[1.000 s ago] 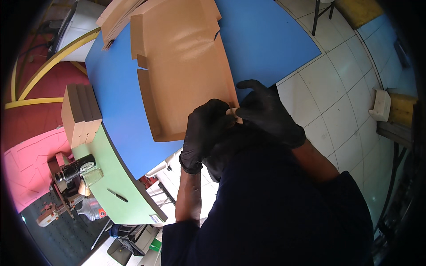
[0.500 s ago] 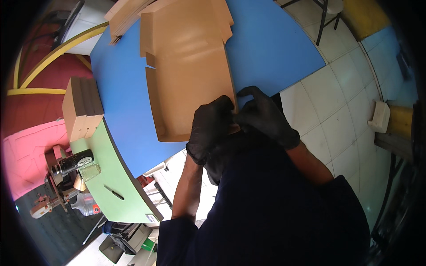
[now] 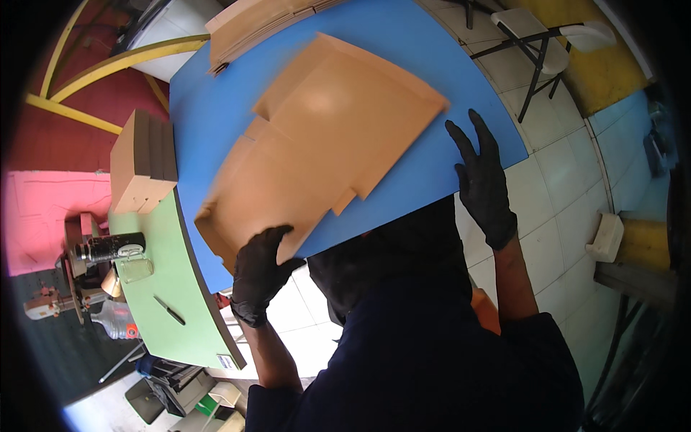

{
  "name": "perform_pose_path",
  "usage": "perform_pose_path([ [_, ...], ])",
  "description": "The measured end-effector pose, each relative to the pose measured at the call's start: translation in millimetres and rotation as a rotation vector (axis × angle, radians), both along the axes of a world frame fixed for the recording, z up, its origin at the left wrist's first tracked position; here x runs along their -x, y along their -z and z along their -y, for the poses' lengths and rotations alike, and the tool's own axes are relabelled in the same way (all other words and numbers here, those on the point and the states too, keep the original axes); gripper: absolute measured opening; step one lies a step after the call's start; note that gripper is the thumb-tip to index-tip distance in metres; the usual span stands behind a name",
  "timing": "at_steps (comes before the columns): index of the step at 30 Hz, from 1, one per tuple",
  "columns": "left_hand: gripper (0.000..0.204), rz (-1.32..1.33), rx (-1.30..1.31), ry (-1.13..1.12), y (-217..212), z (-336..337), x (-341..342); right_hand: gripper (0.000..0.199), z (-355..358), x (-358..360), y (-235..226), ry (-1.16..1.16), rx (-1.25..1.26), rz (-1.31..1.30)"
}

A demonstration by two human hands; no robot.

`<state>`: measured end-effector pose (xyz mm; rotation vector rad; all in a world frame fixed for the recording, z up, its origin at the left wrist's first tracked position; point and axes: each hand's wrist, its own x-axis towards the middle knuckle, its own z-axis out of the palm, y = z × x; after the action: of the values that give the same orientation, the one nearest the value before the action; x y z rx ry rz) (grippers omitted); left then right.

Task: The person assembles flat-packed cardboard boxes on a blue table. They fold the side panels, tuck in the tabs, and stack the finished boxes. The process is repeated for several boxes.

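A brown cardboard box (image 3: 317, 137), partly folded, lies aslant on the blue table (image 3: 417, 187). Its near-left end has raised walls, while the far part spreads out flat; its outline is slightly blurred. My left hand (image 3: 260, 273), in a black glove, grips the wall at the box's near end, thumb and fingers on either side of it. Over the table's right edge, my right hand (image 3: 484, 183), also black-gloved, has its fingers spread. It holds nothing and is apart from the box.
Stacked cardboard sheets (image 3: 259, 29) lie at the table's far edge. Folded boxes (image 3: 144, 162) stand at the left. A green table (image 3: 165, 288) holds a knife (image 3: 170, 311), a glass jar (image 3: 137, 270) and a black flask (image 3: 111, 247). A folding chair (image 3: 543, 54) stands far right.
The box has swung round clockwise, its far end now toward the right. My hands were together at its near-right corner; the left moved left along it, and the right let go and moved right.
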<state>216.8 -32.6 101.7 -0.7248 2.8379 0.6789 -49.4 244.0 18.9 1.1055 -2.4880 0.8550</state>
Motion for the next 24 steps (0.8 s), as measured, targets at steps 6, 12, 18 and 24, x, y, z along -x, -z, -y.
perform_pose_path([
  [6, 0.063, -0.529, 0.046, 0.188, 48, -63, 83, 0.069, -3, 19, 14, -0.063, -0.152, -0.040],
  [12, 0.029, -0.326, 0.197, 0.257, 55, -83, 141, 0.053, -16, 38, 11, -0.114, -0.065, 0.048],
  [18, 0.017, -0.364, -0.182, 0.188, 51, -48, 88, 0.038, -22, 27, 5, -0.279, 0.087, 0.095],
  [24, 0.015, -0.279, -0.296, 0.153, 50, -39, 76, 0.043, -17, 8, -11, -0.499, 0.212, 0.813],
])
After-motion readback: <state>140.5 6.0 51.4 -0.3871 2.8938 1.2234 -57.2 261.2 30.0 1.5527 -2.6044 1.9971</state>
